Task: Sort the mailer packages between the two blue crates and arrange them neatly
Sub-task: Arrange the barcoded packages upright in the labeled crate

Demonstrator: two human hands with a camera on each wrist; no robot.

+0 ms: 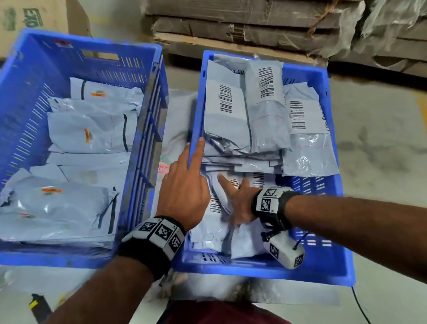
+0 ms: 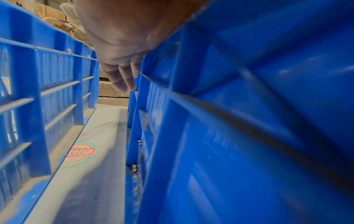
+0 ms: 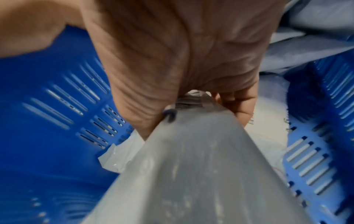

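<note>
Two crates: I see the left crate [image 1: 14, 127] holding grey mailers [image 1: 90, 128] lying flat, and the right crate [image 1: 326, 261] heaped with more.
Right hand [image 1: 238, 201]: it is down in the near end of the right crate, fingers and thumb closed on one grey mailer [image 3: 201, 166]; the wrist view shows the bag pinched at its edge.
Left hand [image 1: 183, 189]: fingers straight and held together, lying along the left rim of the right crate, gripping nothing; the wrist view shows it over the gap between the two crates.
Pile in the right crate [image 1: 252, 114]: stacked unevenly above the rim at the far end, several mailers overlapping.
Risk, slipping: I judge the bag is slick plastic and held only by an edge, so a fast lift could let it slide free.
Risk, toppling: pulling a mailer from under the pile might drag its neighbours over the low rim to the floor.
Risk, tipping: pressing on the rim could tilt that crate.
Labels: white barcode stickers [image 1: 226, 98] on the right crate's mailers; small orange marks [image 1: 86, 135] on the left crate's. Any text beside the bars is too blurred for me to read.
Floor sheet [image 2: 82, 181]: a round red and green logo [image 2: 80, 154] between the crates, reading something like "telsa".
Background: cardboard boxes [image 1: 36, 16], with green print I cannot read.
</note>
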